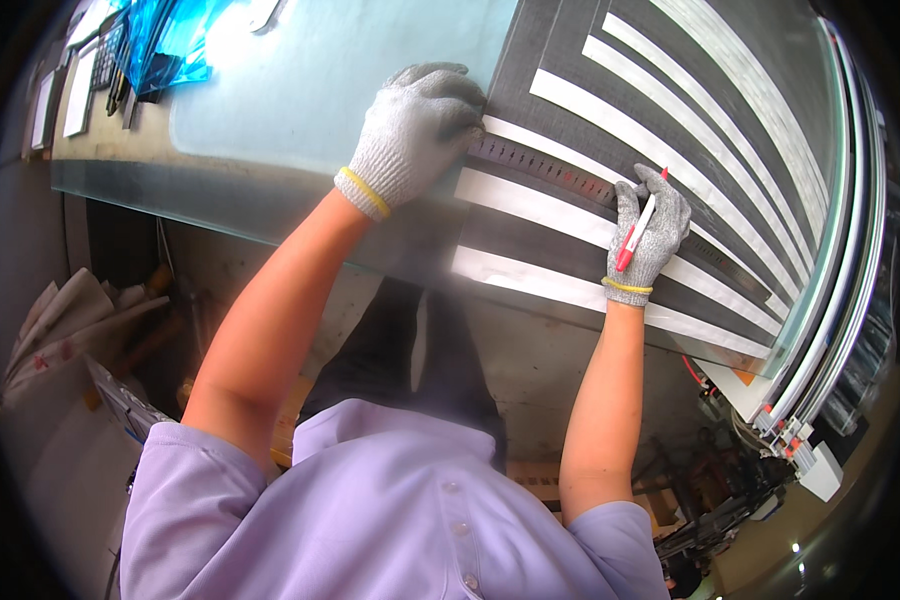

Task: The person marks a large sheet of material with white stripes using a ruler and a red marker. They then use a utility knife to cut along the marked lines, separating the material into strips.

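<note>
A long steel ruler (545, 168) lies across a dark sheet (560, 125) with white strips (540, 205) on it. My left hand (410, 135), in a grey knit glove with a yellow cuff, is closed at the ruler's left end, its fingers curled and partly hidden. My right hand (655, 230), gloved the same way, rests over the ruler farther right. Between its fingers is a white and red pen (637, 232), tilted, with its red tip pointing up and away from me.
The sheet lies on a glass-topped table (320, 100) whose near edge runs in front of me. Blue plastic film (170, 45) sits at the far left. Metal rails (850, 230) curve along the right side. Rolled papers (75, 320) stand below on the left.
</note>
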`<state>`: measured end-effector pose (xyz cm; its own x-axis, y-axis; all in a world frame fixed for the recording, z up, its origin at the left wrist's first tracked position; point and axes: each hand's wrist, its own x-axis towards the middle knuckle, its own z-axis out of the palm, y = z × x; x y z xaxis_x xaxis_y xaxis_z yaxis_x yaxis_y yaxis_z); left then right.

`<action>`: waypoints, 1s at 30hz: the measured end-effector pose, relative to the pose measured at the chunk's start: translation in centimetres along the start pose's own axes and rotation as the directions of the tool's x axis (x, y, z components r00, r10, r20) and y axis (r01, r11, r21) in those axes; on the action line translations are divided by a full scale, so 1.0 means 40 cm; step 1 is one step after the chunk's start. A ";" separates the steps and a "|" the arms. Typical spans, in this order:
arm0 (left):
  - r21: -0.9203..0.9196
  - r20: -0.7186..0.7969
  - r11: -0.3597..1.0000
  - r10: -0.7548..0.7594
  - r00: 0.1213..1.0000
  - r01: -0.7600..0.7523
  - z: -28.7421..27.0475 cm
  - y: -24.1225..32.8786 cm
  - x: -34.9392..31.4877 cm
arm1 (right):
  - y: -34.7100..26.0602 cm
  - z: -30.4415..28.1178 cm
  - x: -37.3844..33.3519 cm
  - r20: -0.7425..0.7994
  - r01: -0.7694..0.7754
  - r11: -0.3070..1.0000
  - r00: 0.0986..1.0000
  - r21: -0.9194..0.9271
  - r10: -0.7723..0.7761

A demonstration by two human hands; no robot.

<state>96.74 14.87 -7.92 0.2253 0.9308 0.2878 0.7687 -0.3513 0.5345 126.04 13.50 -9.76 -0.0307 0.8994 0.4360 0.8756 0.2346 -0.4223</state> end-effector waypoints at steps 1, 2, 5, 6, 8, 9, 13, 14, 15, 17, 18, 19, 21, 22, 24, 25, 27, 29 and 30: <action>0.001 -0.005 1.000 0.001 1.000 -0.001 0.000 0.000 -0.001 | -0.003 -0.001 0.001 -0.030 0.012 0.999 0.999 0.033 -0.011; 0.002 -0.010 1.000 0.002 1.000 -0.002 0.000 -0.001 -0.002 | -0.006 0.000 0.003 -0.061 0.025 0.998 0.998 0.065 -0.021; 0.007 -0.018 1.000 0.000 1.000 0.000 0.003 -0.004 -0.005 | -0.044 -0.011 0.001 -0.143 0.033 0.975 0.990 0.221 -0.001; 0.008 -0.019 1.000 0.003 1.000 -0.003 0.005 -0.005 -0.004 | -0.062 -0.014 -0.007 -0.169 0.031 0.959 0.985 0.280 0.018; 0.001 -0.020 1.000 0.004 1.000 -0.004 0.005 -0.003 -0.002 | -0.089 0.004 -0.024 -0.129 0.109 0.888 0.990 0.448 -0.056; -0.002 -0.019 1.000 0.002 1.000 -0.002 0.004 -0.003 -0.003 | -0.108 0.004 -0.031 -0.045 0.071 0.853 0.997 0.518 -0.055; -0.016 -0.010 1.000 0.002 1.000 -0.002 0.005 -0.005 0.000 | -0.197 0.032 -0.046 0.199 -0.227 0.693 0.972 0.684 0.122; -0.006 -0.009 1.000 0.005 1.000 -0.005 0.004 -0.005 -0.001 | -0.198 0.044 -0.047 0.204 -0.231 0.710 0.971 0.665 0.125; 0.003 -0.007 1.000 0.008 1.000 -0.008 0.004 -0.004 0.000 | -0.194 0.053 -0.040 0.166 -0.173 0.737 0.983 0.653 0.083; 0.003 0.001 1.000 0.000 1.000 0.000 0.003 -0.001 0.001 | -0.188 0.057 -0.034 0.148 -0.105 0.775 0.989 0.623 0.015; 0.003 0.005 1.000 -0.005 1.000 0.005 0.002 -0.001 0.001 | -0.185 0.055 -0.034 0.169 -0.095 0.789 0.986 0.607 -0.011; 0.005 0.005 1.000 -0.004 1.000 0.004 0.000 0.000 0.001 | -0.184 0.054 -0.033 0.190 -0.085 0.802 0.981 0.591 -0.036; 0.007 0.005 1.000 0.000 1.000 0.000 0.000 0.000 0.001 | -0.187 0.053 -0.030 0.176 -0.061 0.815 0.983 0.577 -0.051; 0.002 0.002 1.000 0.001 1.000 -0.001 0.001 -0.001 0.002 | -0.189 0.054 -0.028 0.170 -0.050 0.821 0.984 0.569 -0.058; -0.008 -0.003 1.000 0.000 1.000 0.000 0.004 -0.001 0.001 | -0.188 0.055 -0.028 0.165 -0.043 0.826 0.984 0.562 -0.061; -0.010 -0.001 1.000 0.000 1.000 0.000 0.004 -0.002 0.002 | -0.188 0.055 -0.028 0.163 -0.040 0.829 0.985 0.558 -0.063; -0.015 0.004 1.000 -0.002 1.000 0.002 0.004 -0.002 0.001 | -0.186 0.057 -0.031 0.180 -0.061 0.829 0.983 0.556 -0.049; -0.013 -0.005 1.000 -0.010 1.000 0.010 0.006 -0.003 -0.001 | -0.185 0.055 -0.029 0.198 -0.069 0.823 0.979 0.564 -0.053; -0.011 -0.010 1.000 -0.013 1.000 0.013 0.006 -0.003 -0.001 | -0.185 0.050 -0.026 0.208 -0.067 0.817 0.976 0.573 -0.065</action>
<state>96.77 14.92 -8.18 0.2091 0.9343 0.2887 0.7648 -0.3402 0.5471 118.65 11.56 -8.68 -0.1873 0.9391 0.2882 0.4406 0.3425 -0.8298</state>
